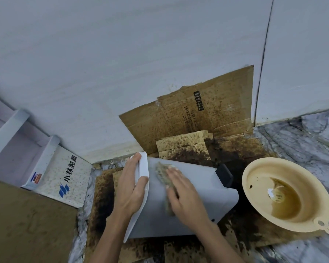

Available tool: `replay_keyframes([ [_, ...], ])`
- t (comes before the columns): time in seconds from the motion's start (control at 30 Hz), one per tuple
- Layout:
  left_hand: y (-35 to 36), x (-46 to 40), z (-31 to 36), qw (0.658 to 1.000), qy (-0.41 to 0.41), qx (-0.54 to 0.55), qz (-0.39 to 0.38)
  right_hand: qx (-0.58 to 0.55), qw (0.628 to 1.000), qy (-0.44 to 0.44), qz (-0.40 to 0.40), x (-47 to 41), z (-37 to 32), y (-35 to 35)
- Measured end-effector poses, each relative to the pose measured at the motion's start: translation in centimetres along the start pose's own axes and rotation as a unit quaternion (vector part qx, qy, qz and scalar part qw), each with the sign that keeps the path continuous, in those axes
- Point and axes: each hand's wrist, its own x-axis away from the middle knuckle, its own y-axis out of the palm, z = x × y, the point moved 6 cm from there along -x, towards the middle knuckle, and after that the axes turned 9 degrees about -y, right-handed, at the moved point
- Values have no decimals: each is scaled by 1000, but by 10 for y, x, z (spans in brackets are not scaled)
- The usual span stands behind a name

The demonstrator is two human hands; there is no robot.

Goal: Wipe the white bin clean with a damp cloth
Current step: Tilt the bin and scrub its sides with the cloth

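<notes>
Stained cardboard (196, 114) lines the corner under the pale wall, its print partly readable as "CROSS BASE" and "4 SETS" (the rest is too smeared). At left a white box (65, 175) carries blue-logo lettering, 小林製薬. Your white bin (198, 188) lies on its side on the soiled cardboard, its black base (224, 175) pointing away. Your left hand (131, 186) curls over the rim; your right hand (184, 194) presses a blurred, grimy cloth (164, 175) flat against the side. Just right, a cream basin (287, 194) holds brownish water.
</notes>
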Motion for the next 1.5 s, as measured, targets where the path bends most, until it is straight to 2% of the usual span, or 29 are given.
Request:
replay_keyframes([
  [0.13, -2, 5, -2, 1000, 11, 0, 7, 64, 989, 129, -24, -4, 77, -22],
  [0.23, 1, 9, 1, 1000, 23, 2, 8, 35, 981, 186, -41, -35, 108, -36],
  [0.33, 1, 8, 1, 1000, 24, -4, 15, 16, 988, 140, -61, -54, 91, -25],
  [0.47, -4, 5, -7, 1000, 16, -22, 16, 18, 998, 41, -51, -18, 54, -13],
  [0.67, -5, 7, -7, 1000, 21, -10, 15, 41, 987, 153, 4, 9, 106, -31],
  [0.83, -4, 12, -9, 1000, 24, -5, 18, 33, 975, 219, -19, -34, 133, -40],
  [0.9, -4, 12, -10, 1000, 19, -5, 20, 45, 976, 214, -27, -47, 122, -37],
  [1.03, -7, 7, -17, 999, 19, -22, 17, 23, 996, 83, -21, -43, 75, -21],
  [1.1, -8, 6, -23, 999, 18, -30, 13, 24, 998, 54, -24, -23, 64, -14],
  [1.3, -12, 6, -35, 998, -48, -29, 7, 35, 990, 136, 1, 3, 103, -28],
  [1.5, -12, 1, -28, 999, -39, -25, 7, 41, 980, 196, -10, -46, 111, -31],
])
